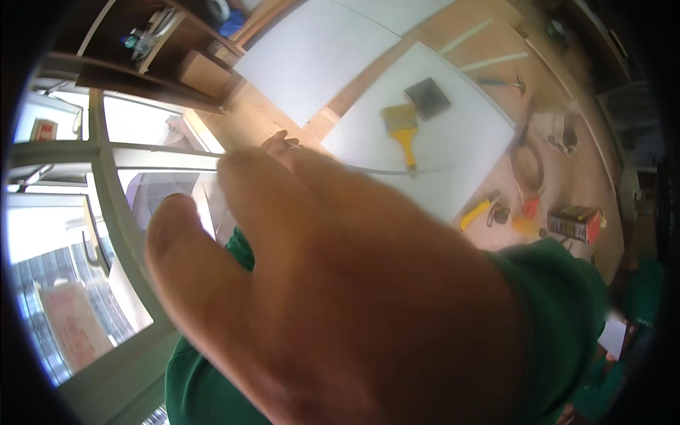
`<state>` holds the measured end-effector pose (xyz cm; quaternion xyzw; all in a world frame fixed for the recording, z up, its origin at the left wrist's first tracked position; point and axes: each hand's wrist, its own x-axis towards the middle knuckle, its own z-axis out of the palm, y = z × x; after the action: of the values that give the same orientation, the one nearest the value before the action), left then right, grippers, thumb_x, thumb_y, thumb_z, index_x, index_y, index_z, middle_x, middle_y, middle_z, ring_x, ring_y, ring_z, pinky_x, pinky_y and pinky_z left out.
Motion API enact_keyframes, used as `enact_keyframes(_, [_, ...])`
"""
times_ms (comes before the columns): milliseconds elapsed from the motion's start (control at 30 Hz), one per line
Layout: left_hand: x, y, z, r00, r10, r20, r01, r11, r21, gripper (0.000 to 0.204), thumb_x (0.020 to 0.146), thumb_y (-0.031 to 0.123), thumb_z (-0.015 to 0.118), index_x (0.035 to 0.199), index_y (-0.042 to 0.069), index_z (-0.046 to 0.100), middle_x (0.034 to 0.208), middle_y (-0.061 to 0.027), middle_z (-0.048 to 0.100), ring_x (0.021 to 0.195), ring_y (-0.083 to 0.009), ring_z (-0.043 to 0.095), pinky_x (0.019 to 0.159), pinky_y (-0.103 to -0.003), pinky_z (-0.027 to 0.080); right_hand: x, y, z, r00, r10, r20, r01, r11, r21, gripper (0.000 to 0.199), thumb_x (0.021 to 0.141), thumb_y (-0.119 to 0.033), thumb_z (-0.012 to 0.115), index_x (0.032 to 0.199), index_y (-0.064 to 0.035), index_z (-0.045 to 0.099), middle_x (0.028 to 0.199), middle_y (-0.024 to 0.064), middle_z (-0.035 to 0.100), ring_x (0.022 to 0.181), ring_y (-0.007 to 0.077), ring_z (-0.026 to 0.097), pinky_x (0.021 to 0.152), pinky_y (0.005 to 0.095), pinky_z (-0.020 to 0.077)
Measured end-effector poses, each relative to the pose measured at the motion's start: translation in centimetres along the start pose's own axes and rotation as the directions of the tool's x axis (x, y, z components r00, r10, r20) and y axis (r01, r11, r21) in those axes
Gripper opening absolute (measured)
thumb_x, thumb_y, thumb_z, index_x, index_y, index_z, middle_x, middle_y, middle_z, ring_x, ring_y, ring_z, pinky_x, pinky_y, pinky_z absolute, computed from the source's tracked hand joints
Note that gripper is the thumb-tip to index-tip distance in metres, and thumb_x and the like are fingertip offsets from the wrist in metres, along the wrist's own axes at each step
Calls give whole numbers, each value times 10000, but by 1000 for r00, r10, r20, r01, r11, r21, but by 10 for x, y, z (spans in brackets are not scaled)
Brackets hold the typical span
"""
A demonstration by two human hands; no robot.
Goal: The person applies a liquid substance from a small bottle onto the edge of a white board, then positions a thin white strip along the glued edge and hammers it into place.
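Note:
Very close to the camera, my right hand (354,297) covers much of the middle, its back toward me and its green sleeve at the right. The thumb stands apart from the stretched index finger, and nothing shows between them. Beyond it, mostly hidden, only curled fingertips of my left hand (281,140) can be seen. Something pale and thin seems to be at those fingertips. A thin grey strip (375,171) runs out past the right hand over a white board (361,134). On that board lie a wide paintbrush (402,134) with a yellow handle and a dark square pad (428,98).
A hammer (504,82), a yellow cutter knife (476,212), a black and red tin (575,223) and an orange bottle (525,227) lie on the wooden bench (559,166). Windows (106,149) and shelves (152,35) are at the left. Another person's green sleeve (644,290) shows far right.

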<state>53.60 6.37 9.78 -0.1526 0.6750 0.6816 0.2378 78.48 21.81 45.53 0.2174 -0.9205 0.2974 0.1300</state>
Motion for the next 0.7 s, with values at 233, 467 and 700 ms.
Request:
enact_keyframes(233, [-67, 24, -50, 958, 192, 215, -158, 973, -166, 435, 1003, 202, 589, 1330, -74, 514, 1022, -180, 697, 887, -255, 703, 788, -356, 594, -12, -18, -37, 980, 201, -11, -177, 889, 423, 424, 915, -127, 502, 1317, 9, 506, 1250, 189, 599, 1118, 289, 609, 997, 378, 468])
enact_keyframes(467, [-81, -7, -51, 938, 223, 265, -196, 973, -122, 516, 1022, 281, 568, 1361, -93, 463, 1053, -186, 686, 950, -257, 697, 829, -355, 596, -51, 197, 67, 625, 741, 244, -701, 396, 593, 392, 932, -139, 502, 1312, -47, 534, 1182, 79, 620, 1041, 165, 605, 917, 317, 471])
enact_keyframes(700, [-31, -84, -37, 969, 97, 228, -81, 994, -77, 494, 1012, 257, 594, 1338, -97, 486, 991, -159, 708, 831, -200, 697, 727, -300, 589, -94, 338, 261, 694, 658, 290, -719, 626, 302, 384, 978, -268, 626, 1260, -12, 575, 1173, 117, 609, 1042, 195, 588, 875, 314, 470])
